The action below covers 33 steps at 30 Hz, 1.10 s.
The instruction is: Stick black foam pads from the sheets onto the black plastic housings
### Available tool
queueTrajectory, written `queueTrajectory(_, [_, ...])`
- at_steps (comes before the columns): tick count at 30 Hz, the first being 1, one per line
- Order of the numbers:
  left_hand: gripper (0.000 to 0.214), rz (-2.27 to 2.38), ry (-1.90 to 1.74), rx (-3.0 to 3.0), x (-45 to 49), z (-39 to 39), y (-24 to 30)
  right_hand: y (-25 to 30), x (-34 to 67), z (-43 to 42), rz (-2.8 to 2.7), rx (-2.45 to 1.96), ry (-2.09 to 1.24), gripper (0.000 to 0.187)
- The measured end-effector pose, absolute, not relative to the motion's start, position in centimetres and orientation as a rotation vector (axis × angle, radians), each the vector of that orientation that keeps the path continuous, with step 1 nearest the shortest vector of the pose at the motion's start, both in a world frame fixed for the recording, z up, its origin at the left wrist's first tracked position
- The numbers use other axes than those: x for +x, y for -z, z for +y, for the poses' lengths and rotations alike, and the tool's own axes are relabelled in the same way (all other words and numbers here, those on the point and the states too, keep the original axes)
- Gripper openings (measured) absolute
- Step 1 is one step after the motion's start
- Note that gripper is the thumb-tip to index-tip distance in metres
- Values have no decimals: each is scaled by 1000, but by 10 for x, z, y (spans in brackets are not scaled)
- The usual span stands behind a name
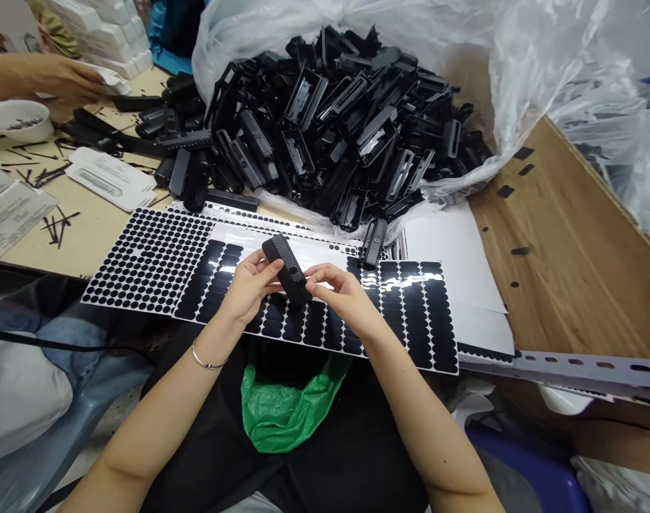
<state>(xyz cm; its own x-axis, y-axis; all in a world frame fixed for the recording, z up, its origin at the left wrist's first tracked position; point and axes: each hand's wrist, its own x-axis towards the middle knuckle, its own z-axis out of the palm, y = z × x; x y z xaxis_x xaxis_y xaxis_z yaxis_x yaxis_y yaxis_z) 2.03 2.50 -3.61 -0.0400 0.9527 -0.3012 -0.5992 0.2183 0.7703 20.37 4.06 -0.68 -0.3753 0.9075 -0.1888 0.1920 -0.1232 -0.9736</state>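
My left hand [249,285] and my right hand [340,293] together hold one black plastic casing [285,267], tilted, just above a white sheet of black oval stickers [410,306]. The left fingers wrap its lower side; the right fingertips pinch its near end. A thin bracelet [207,363] circles my left wrist. Beside the oval sheet, on the left, lies a sheet of small round black stickers [154,260].
A big clear plastic bag [517,64] spills a heap of black casings [330,121] behind the sheets. One loose casing [375,241] lies on the sheets. Another person's hand [68,80] works at far left near a white bowl [18,121] and white cards [108,178]. Green bag [282,413] in my lap.
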Motion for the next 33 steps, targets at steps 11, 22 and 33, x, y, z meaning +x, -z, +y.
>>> queueTrajectory(11, [55,940,-1327,481,20,25,36,9,202,40,-1559,-1245,-1501,20])
queueTrajectory(22, [51,928,-1327,518,19,24,38,11,199,37,-1528,-1246,-1472,22])
queueTrajectory(33, [55,947,-1315,516,18,24,36,11,200,36,-1534,-1226,-1513,19])
